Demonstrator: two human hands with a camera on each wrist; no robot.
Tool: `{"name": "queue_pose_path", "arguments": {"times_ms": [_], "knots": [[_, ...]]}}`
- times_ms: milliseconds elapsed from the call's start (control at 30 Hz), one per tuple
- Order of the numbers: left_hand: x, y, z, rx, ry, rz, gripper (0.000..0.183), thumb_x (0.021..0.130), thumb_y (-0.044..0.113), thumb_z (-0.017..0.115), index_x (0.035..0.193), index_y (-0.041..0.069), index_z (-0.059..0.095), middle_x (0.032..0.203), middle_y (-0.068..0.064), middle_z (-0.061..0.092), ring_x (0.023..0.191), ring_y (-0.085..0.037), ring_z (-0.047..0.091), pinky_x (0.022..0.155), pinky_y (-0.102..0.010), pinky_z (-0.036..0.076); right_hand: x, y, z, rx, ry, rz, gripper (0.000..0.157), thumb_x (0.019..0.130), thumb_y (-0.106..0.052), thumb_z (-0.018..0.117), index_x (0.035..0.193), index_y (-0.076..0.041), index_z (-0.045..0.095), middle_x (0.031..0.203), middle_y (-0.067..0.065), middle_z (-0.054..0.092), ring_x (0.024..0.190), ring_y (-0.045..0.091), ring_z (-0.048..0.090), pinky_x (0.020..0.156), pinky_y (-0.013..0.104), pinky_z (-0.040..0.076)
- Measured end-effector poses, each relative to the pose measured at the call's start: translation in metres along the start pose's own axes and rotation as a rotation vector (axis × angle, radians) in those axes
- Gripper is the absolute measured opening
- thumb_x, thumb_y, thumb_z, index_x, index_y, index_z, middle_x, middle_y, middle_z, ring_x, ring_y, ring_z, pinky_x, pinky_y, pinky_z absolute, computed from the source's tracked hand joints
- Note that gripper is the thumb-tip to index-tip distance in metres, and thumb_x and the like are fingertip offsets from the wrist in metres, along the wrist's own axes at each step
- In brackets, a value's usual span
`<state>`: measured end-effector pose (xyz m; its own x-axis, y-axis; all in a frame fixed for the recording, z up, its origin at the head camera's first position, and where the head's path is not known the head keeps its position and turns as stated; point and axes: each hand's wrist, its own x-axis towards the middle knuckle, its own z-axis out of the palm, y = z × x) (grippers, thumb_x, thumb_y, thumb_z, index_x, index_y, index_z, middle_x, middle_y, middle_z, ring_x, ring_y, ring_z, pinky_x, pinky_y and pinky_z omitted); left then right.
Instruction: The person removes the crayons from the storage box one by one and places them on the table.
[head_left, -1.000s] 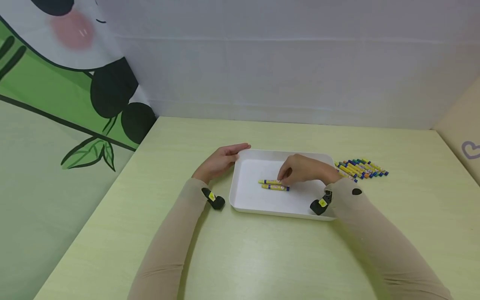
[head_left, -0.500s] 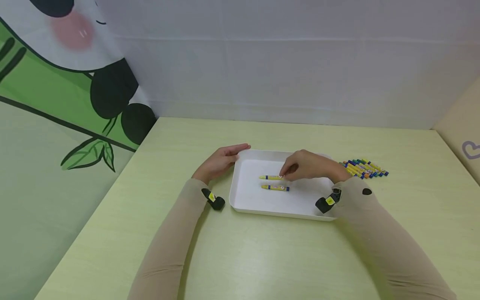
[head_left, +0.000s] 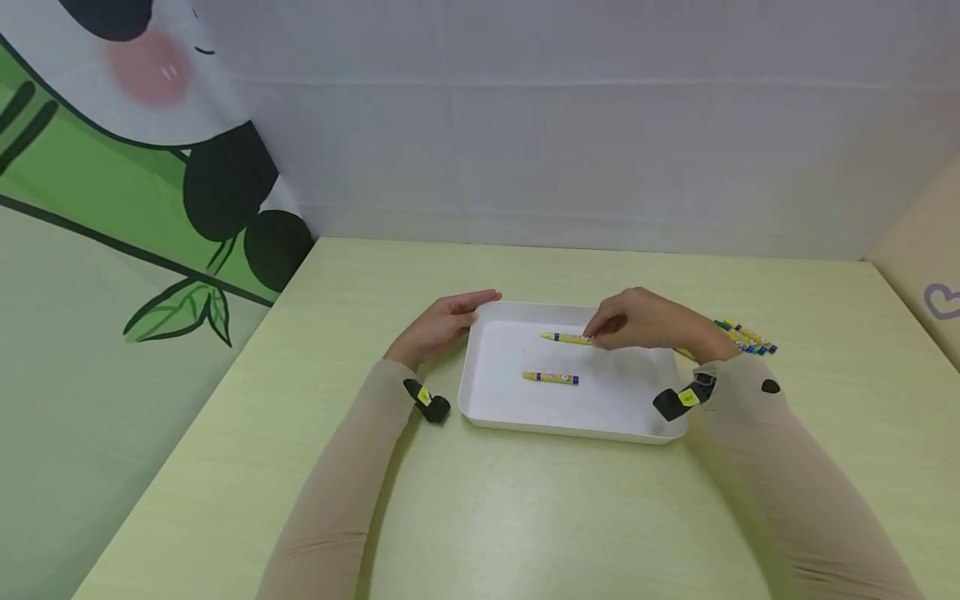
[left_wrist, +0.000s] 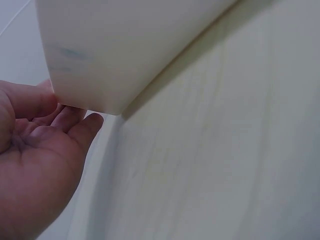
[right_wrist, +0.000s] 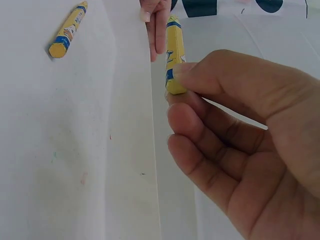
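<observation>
A white tray lies on the table. At its far left corner my left hand holds the edge, the thumb at the rim and the fingers round the corner in the left wrist view. A yellow crayon with blue bands is pinched by its back end between the thumb and fingers of my right hand. In the right wrist view this crayon is held raised near the tray's far edge, its tip pointing left in the head view. Another yellow crayon lies in the middle of the tray.
Several crayons lie side by side to the right of the tray, partly hidden behind my right wrist. A pale wall closes off the back of the light yellow table. A printed panel stands at the left.
My right hand has lifted the pinched crayon away from the other one and carried it back and to the right. The left hand stays at the tray corner.
</observation>
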<state>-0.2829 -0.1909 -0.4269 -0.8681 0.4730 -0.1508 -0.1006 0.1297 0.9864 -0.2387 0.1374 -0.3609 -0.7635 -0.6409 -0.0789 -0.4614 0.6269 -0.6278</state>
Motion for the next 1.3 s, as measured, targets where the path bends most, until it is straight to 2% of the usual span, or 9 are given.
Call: {"name": "queue_pose_path", "arguments": {"times_ms": [400,600,833,1033,1300], "knots": [[-0.001,-0.001,-0.001,-0.003,-0.008,-0.002,0.048,0.101,-0.002,0.038,0.146,0.012,0.042,0.153,0.000,0.039,0.142,-0.016,0.034,0.117,-0.037,0.030,-0.029,0.011,-0.013,-0.014,0.091,0.074,0.015,0.088,-0.012,0.069,0.102,-0.011,0.074,0.097,0.001,0.070,0.085,0.013,0.064,0.073,0.023,0.054],[0.000,-0.003,-0.001,-0.008,-0.009,-0.001,0.048,0.101,-0.002,0.037,0.146,0.011,0.041,0.153,-0.001,0.039,0.143,-0.017,0.033,0.117,-0.038,0.029,-0.041,0.020,-0.018,-0.032,0.119,0.138,0.017,0.090,-0.018,0.067,0.104,-0.012,0.074,0.100,0.000,0.071,0.087,0.013,0.064,0.074,0.026,0.053],[-0.001,-0.002,-0.001,-0.007,-0.008,0.003,0.047,0.101,-0.002,0.036,0.146,0.011,0.042,0.153,-0.002,0.039,0.143,-0.017,0.033,0.117,-0.038,0.029,-0.057,0.032,-0.026,-0.054,0.162,0.175,0.019,0.090,-0.022,0.067,0.106,-0.013,0.073,0.103,0.002,0.071,0.089,0.014,0.063,0.073,0.025,0.052],[-0.001,0.000,0.000,-0.005,-0.005,-0.001,0.047,0.101,-0.002,0.038,0.146,0.011,0.042,0.153,-0.001,0.039,0.142,-0.017,0.033,0.117,-0.038,0.029,-0.074,0.045,-0.033,-0.030,0.189,0.259,0.026,0.091,-0.030,0.066,0.110,-0.014,0.072,0.108,0.005,0.070,0.090,0.013,0.061,0.071,0.026,0.051],[-0.001,0.000,-0.001,-0.001,-0.007,-0.007,0.047,0.101,-0.002,0.038,0.146,0.012,0.043,0.153,0.000,0.040,0.142,-0.016,0.033,0.117,-0.038,0.029,-0.094,0.065,-0.041,-0.075,0.219,0.331,0.033,0.091,-0.037,0.065,0.114,-0.014,0.071,0.115,0.009,0.068,0.089,0.000,0.057,0.073,0.024,0.051]]}}
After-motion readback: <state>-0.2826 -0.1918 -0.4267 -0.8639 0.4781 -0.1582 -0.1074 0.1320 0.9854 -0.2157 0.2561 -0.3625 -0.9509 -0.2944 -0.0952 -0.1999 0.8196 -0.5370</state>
